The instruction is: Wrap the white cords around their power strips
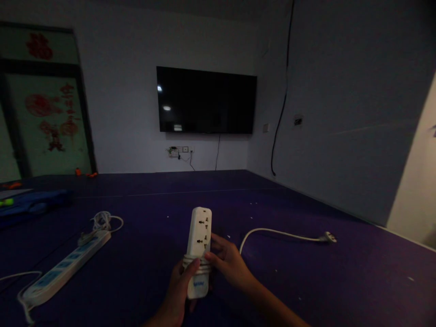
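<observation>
A white power strip (200, 227) is held up in front of me, tilted slightly, its sockets facing me. Several turns of its white cord (204, 265) are wrapped round the lower half. My left hand (179, 290) grips the strip from the lower left, thumb on the cord turns. From the right, my right hand (229, 261) closes on the strip's side, its thumb against the wraps; some of its fingers are hidden behind. The loose end of the cord runs out to the right and ends in a plug (329, 237) lying on the purple surface.
A second power strip (68, 268) with blue sockets and a bundled cord (102, 221) lies at left. Dark blue cloth (37, 202) lies farther back. A television (206, 101) hangs on the far wall; a black cable (279, 118) hangs along the right wall.
</observation>
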Tool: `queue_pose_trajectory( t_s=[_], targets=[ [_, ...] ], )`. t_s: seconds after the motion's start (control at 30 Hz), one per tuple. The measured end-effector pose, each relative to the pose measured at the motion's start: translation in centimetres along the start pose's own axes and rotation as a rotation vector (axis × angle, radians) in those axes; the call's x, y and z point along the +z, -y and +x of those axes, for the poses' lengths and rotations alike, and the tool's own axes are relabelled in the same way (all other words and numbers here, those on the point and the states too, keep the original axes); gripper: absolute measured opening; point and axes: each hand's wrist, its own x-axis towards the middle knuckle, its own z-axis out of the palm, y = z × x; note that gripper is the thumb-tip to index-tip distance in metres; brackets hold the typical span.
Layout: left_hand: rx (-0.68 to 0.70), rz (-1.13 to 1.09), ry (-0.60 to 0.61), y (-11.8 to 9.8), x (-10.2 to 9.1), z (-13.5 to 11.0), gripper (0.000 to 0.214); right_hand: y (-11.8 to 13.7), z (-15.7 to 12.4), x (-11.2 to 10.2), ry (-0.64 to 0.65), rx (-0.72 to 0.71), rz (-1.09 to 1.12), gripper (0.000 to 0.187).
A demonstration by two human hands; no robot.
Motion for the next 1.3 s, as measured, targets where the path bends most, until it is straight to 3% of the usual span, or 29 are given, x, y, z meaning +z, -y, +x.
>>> queue_pose_trajectory(
  t_s=[0.3, 0.5, 0.9, 1.3],
  targets=[
    [-0.09, -0.106, 0.087, -0.4, -0.3, 0.1, 0.059, -0.4, 0.0, -0.3, 0.015, 0.066, -0.001, 0.053],
    [-0.177, -0.177, 0.163, -0.6, -0.7, 0.0, 0.058, 0.1, 0.0, -0.1, 0.047, 0.079, 0.01, 0.041],
    [-0.231, -0.216, 0.325, -1.1, -1.1, 0.1, 0.066, -0.3, -0.6, 0.2, -0.02, 0.152, 0.002, 0.043],
    [-0.287, -0.197, 0.321, -1.0, -1.2, 0.5, 0.059, -0.9, -0.7, 0.4, -0.04, 0.135, -0.043, 0.039]
  ],
)
